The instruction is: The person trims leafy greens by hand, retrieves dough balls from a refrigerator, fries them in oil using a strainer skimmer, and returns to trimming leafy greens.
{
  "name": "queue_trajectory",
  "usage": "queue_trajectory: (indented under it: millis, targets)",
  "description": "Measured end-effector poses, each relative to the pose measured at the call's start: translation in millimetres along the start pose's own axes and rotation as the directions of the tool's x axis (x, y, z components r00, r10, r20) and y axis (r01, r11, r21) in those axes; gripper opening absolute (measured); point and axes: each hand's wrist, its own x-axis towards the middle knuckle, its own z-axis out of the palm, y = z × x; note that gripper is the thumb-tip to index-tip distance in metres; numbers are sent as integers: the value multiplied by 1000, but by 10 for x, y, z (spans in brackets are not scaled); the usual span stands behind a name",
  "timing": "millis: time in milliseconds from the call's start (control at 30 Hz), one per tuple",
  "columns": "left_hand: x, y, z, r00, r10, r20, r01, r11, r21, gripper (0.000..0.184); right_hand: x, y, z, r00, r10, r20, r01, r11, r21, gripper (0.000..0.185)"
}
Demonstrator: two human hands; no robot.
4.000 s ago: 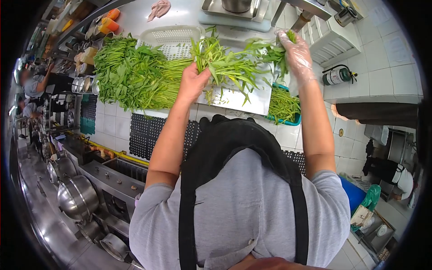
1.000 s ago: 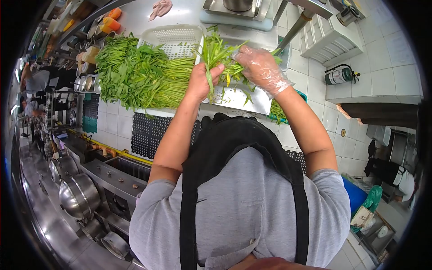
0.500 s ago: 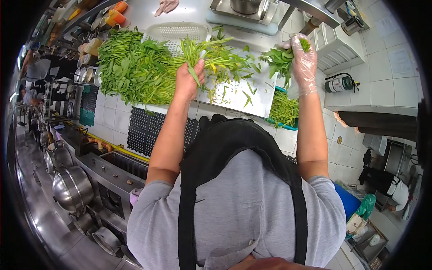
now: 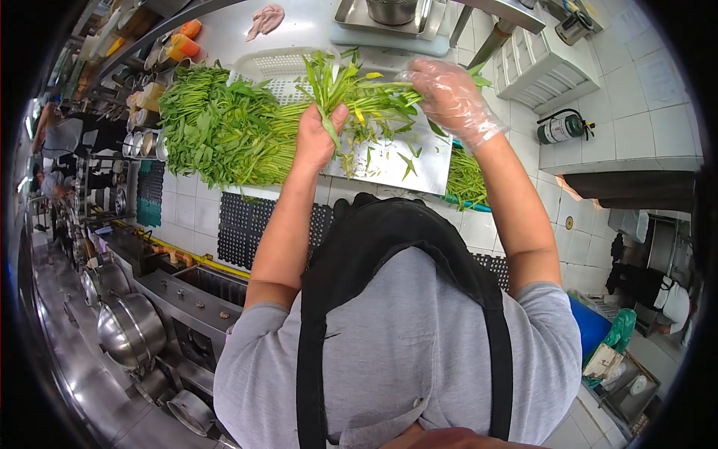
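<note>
My bare left hand (image 4: 317, 138) is closed around a bunch of leafy green stalks (image 4: 326, 78), which look like water spinach. My right hand (image 4: 452, 101), in a clear plastic glove, has its fingers curled over leafy greens; leaf tips stick out past it, and its grip is partly hidden. To the left lies a large heap of the same greens (image 4: 224, 127). Loose leaves and trimmings (image 4: 407, 163) are scattered on the metal tabletop (image 4: 430, 176) between and below my hands. A white perforated basket (image 4: 262, 63) sits behind the heap.
Below the table's right end, a green-rimmed container holds cut stems (image 4: 467, 176). A pinkish cloth (image 4: 265, 20) and a metal tray with a pot (image 4: 390, 10) lie at the back. A fire extinguisher (image 4: 562, 127) is at right. Another person (image 4: 666, 299) is at far right.
My right hand has swung left and inward from the table's right end, toward the bunch in my left hand. My left hand stays in nearly the same place, still holding the stalks.
</note>
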Motion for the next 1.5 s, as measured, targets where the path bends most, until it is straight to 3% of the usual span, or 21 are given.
queue_trajectory:
  millis: [67,133,267,300,367,400,467,533,667,700,733,833,867,933,1000,1100,1200,1267,1367,1500]
  targets:
    - [-5,26,6,998,27,54,-31,996,79,26,10,28,74,996,-20,92,17,999,30,45]
    - [-20,53,64,998,38,54,-42,995,86,25,20,16,143,989,-15,146,-14,981,192,46]
    - [-34,62,123,995,69,68,-77,990,118,23,52,-25,276,963,9,269,-72,972,223,37]
    - [-13,12,100,996,68,66,-76,990,117,23,33,-29,313,962,8,271,-71,972,224,37]
    - [21,-115,50,999,-41,19,38,992,124,24,-33,-34,420,963,250,102,-266,944,193,26]
    - [14,-112,55,999,-41,17,39,992,123,24,-65,76,505,963,249,104,-265,945,193,26]
    - [18,-71,74,964,-225,-143,201,965,-166,32,-88,447,622,772,628,100,-578,627,522,22]
    - [-15,-62,42,951,-251,-179,218,958,-185,34,-136,422,374,657,739,146,-667,480,570,36]
    - [2,-112,-21,931,-303,-204,261,943,-208,37,-264,354,178,574,805,151,-564,255,785,31]
    - [0,-113,2,931,-306,-199,266,942,-207,37,-220,295,132,625,781,-11,-587,479,652,29]
    - [9,-94,39,938,-294,-184,257,945,-203,37,-201,229,76,618,786,-15,-590,477,651,29]
    - [24,-53,161,949,-288,-133,257,944,-207,38,-226,42,-50,806,591,37,-526,685,504,17]
    - [26,-49,204,950,-292,-112,262,939,-223,39,-258,56,-64,798,602,29,-532,681,503,17]
    - [39,-98,228,956,-291,-41,274,932,-236,39,-354,91,-74,932,351,90,-362,885,294,17]
    - [58,-141,281,956,-290,34,289,925,-248,39,-450,91,-47,932,351,86,-361,891,274,25]
    - [52,-222,456,945,-287,159,321,910,-262,37,-673,120,-36,988,130,87,-144,972,185,44]
    - [45,-300,740,928,-285,240,331,926,-179,37,-909,128,-83,957,213,199,-241,962,125,40]
    - [25,-343,972,913,-320,253,367,916,-163,38,-1117,195,-98,954,228,194,-255,959,125,41]
    - [12,-529,1265,879,-320,353,394,905,-160,41,-1513,286,-205,897,368,244,-404,907,117,40]
    - [-57,-762,1788,848,-394,355,456,883,-109,41,-2165,465,-243,899,414,143,-435,880,190,34]
